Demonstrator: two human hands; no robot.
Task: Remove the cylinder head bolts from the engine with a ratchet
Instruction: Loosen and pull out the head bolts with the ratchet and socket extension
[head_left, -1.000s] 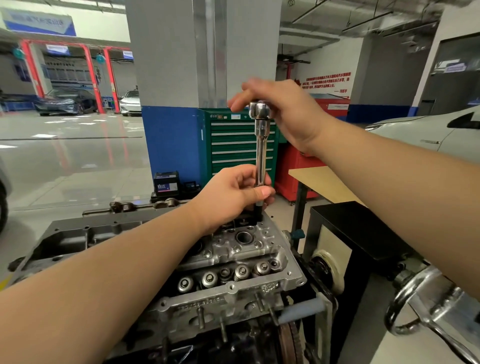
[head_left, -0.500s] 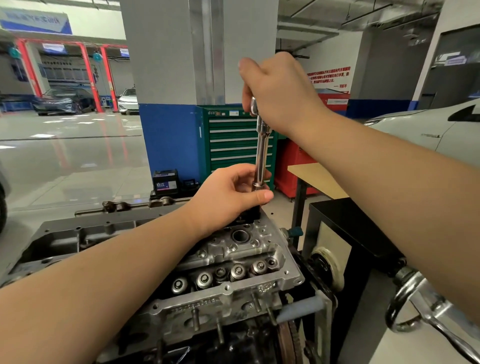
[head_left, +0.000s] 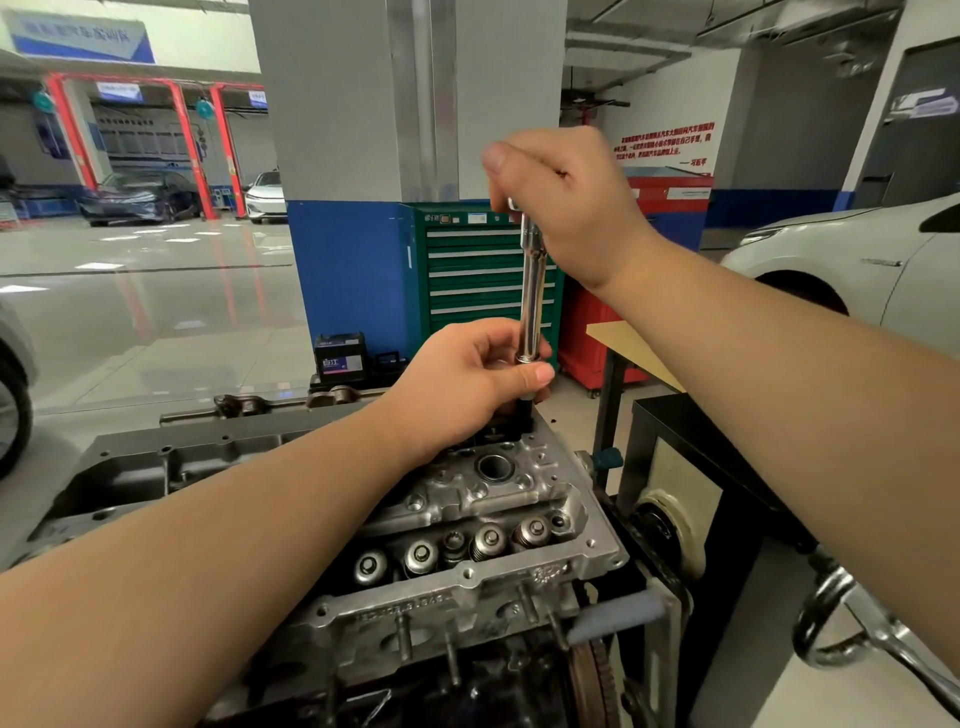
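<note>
The left hand (head_left: 467, 379) is wrapped around the extension's base, steadying the ratchet (head_left: 531, 291) over a far-end bolt in the cylinder head (head_left: 467, 519); its top is gripped by the right hand (head_left: 566, 208). No freed bolts are seen; removal looks unfinished.

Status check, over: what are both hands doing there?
Right hand grips ratchet top. Left hand steadies chrome extension at cylinder head. Nothing blocking.

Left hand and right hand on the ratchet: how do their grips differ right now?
The left hand pinches the low end of the chrome extension, just above the cylinder head; the right hand wraps the top end, raised well above it. Left thumb lies level; right thumb points left. Both hold the same upright tool.
</note>
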